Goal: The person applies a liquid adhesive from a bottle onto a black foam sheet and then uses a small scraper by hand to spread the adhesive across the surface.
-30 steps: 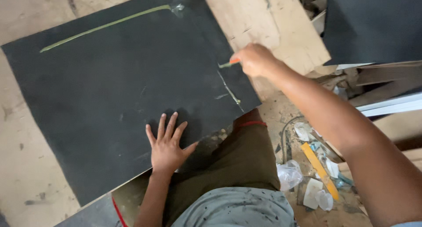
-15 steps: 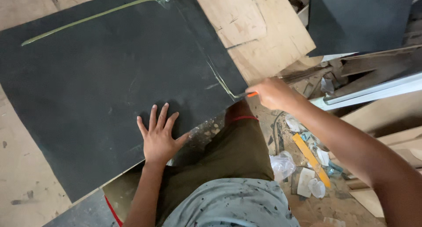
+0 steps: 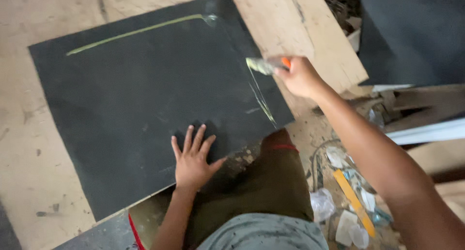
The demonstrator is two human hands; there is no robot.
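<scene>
A large black sheet [image 3: 140,90] lies flat on a wooden board, with a yellow-green glue line [image 3: 138,31] along its far edge and a shorter streak [image 3: 261,101] near its right edge. My left hand [image 3: 193,159] presses flat on the sheet's near edge, fingers spread. My right hand [image 3: 299,76] grips a small brush with an orange handle [image 3: 267,65], its glue-laden bristles over the right edge of the sheet.
Pale wooden boards [image 3: 300,32] surround the sheet. Another dark sheet [image 3: 411,37] lies at the upper right. Scraps, plastic and a yellow strip [image 3: 353,201] litter the floor on the right. My knee in olive trousers [image 3: 271,182] sits below the sheet.
My right hand has moved from the sheet's lower right corner back up along the right edge with the brush. My left hand has stayed pressed on the sheet.
</scene>
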